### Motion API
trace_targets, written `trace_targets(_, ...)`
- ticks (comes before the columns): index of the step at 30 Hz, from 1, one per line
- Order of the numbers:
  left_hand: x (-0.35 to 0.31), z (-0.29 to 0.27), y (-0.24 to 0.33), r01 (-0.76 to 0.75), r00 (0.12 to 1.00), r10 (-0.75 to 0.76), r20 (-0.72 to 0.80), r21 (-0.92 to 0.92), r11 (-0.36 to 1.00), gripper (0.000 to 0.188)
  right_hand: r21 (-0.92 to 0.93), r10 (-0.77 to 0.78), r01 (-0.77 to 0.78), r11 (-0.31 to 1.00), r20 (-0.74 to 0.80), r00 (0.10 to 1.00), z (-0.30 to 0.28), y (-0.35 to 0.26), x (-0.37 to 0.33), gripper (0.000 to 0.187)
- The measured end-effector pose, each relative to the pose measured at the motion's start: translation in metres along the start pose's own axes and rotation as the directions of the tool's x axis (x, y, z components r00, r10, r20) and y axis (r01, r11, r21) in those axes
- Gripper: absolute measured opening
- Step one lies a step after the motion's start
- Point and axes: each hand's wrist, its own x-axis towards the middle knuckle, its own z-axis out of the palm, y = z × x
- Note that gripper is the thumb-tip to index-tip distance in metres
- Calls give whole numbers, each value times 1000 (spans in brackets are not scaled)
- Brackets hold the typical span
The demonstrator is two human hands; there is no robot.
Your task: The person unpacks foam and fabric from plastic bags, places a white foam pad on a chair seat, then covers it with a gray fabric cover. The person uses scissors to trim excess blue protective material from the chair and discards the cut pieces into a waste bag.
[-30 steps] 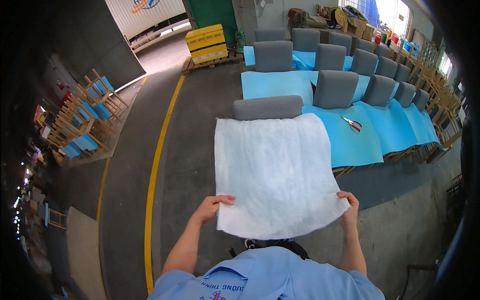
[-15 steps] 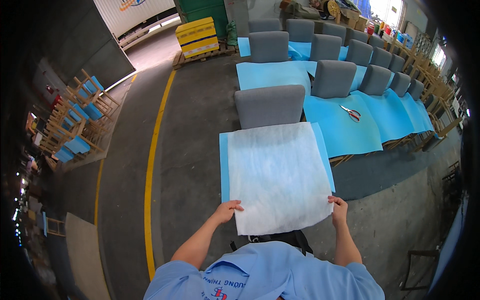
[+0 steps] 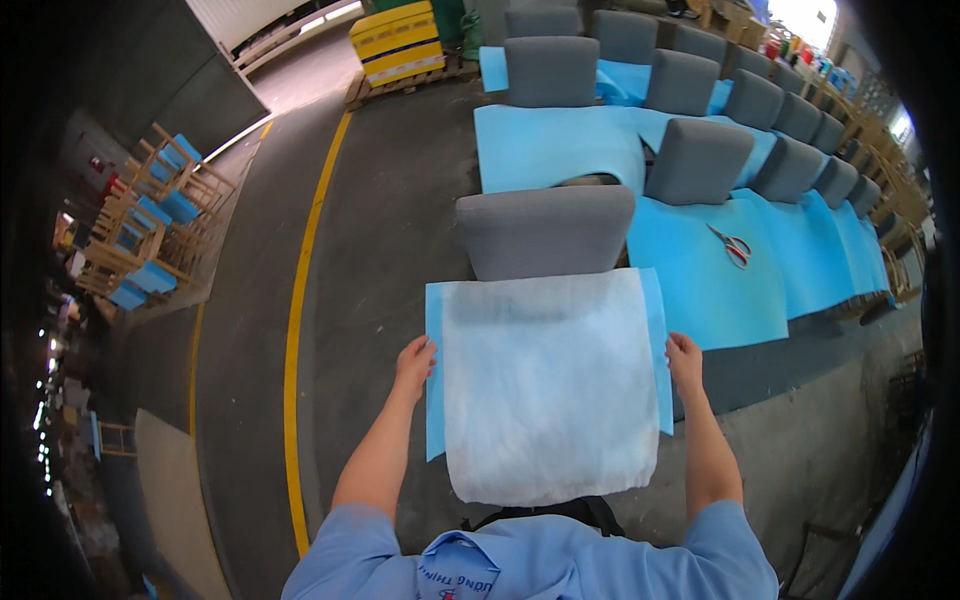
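In front of me stands a chair with a grey padded backrest (image 3: 545, 232). A white sheet of wadding (image 3: 550, 390) covers its seat and curves down over the near edge. Beneath the wadding lies a light blue sheet (image 3: 436, 400), showing as a strip along either side. My left hand (image 3: 413, 365) is closed at the blue sheet's left edge, with thumb and fingers pinching it. At the opposite edge my right hand (image 3: 685, 360) has its fingers curled round the blue strip.
Several more grey-backed chairs (image 3: 700, 160) with blue sheets stand in rows to the right. Red-handled scissors (image 3: 737, 250) lie on one sheet. Wooden chair frames (image 3: 150, 230) are stacked at the left. A yellow box (image 3: 397, 45) rests on a pallet at the back.
Both hands have let go of the wadding's near corners and moved farther up to the blue sheet's side edges. The wadding's near edge now droops over the seat front.
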Motion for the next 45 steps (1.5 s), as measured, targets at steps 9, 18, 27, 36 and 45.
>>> trace_targets(9,106,51,33,220,972,-225,-64,-85,972,40,-90,196,-191,977,46,980,95,-52,106,53)
trace_targets(18,125,91,18,-244,928,289,-234,204,948,36,48,15,-14,999,-20,1000,92,-26,130,38)
trace_targets(27,133,90,9,-342,813,546,-203,593,729,36,-201,-137,100,974,-181,974,88,3,142,43)
trace_targets(36,102,51,7,34,971,-22,-240,47,998,47,31,206,-205,978,-25,978,76,-31,105,57)
trace_targets(45,44,33,-29,111,994,-107,-38,156,981,43,-152,103,-97,984,38,994,48,15,73,44)
